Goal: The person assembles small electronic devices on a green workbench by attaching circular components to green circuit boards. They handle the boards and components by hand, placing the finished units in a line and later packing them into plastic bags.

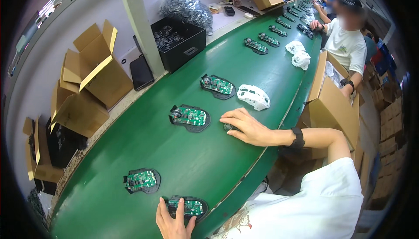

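Observation:
At the near end of the green conveyor belt (pixel 131 151), my left hand (pixel 172 223) rests with fingers bent over a black mouse base (pixel 202 208) that carries a green circuit board. Fingertips and thumb touch the board and its near edge. Farther right, my right hand (pixel 251 129) curls down over a small dark round part (pixel 228 127), most of it hidden by the fingers. Just beyond it lies a white mouse shell (pixel 254 97) with cut-outs. Loose on the belt are more mouse bases with boards, one (pixel 142 181) near my left hand, others (pixel 190 117) (pixel 218 86) farther up.
White shells (pixel 298 55) and a row of bases (pixel 268 39) lie farther along. A black bin (pixel 181 44) of small parts and open cartons (pixel 102 73) line the far side. A carton (pixel 334 103) stands right of the belt, beside a co-worker (pixel 347 40).

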A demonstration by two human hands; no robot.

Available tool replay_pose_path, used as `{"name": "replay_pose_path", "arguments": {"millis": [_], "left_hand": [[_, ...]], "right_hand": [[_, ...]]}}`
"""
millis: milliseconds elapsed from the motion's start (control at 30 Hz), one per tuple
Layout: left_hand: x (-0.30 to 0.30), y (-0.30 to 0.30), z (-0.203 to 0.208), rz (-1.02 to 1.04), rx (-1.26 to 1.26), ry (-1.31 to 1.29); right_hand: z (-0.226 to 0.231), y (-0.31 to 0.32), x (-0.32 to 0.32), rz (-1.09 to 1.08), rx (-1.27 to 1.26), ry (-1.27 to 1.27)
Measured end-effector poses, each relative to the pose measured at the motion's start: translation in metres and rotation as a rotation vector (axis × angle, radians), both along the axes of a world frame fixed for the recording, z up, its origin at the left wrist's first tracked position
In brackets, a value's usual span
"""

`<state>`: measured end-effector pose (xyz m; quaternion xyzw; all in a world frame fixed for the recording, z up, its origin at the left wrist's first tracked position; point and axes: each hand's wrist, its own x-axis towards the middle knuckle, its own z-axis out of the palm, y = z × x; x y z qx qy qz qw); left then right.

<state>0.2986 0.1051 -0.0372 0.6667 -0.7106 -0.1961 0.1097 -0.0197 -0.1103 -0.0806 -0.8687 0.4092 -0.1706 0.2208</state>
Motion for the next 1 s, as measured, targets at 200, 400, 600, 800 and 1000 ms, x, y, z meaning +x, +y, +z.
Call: {"name": "replay_pose_path", "arguments": {"millis": [200,400,600,800,1000], "left_hand": [[0.007,-0.013,-0.004,-0.076,0.012,0.015],[0.013,-0.036,-0.023,-0.13,0.004,-0.047],[0.013,-0.017,-0.019,-0.066,0.008,-0.062],[0.006,-0.012,-0.019,-0.018,0.028,0.058],[0.001,-0.018,-0.026,-0.094,-0.04,0.077]], "right_hand": [[-0.005,0.04,0.053,0.336,0.046,-0.111],[-0.005,0.056,0.106,0.598,0.024,-0.128],[0.047,0.029,0.075,0.222,-0.324,0.102],[0.059,0.032,0.034,-0.042,0.126,0.386],[0.035,0.033,0.048,0.141,0.25,0.167]]}}
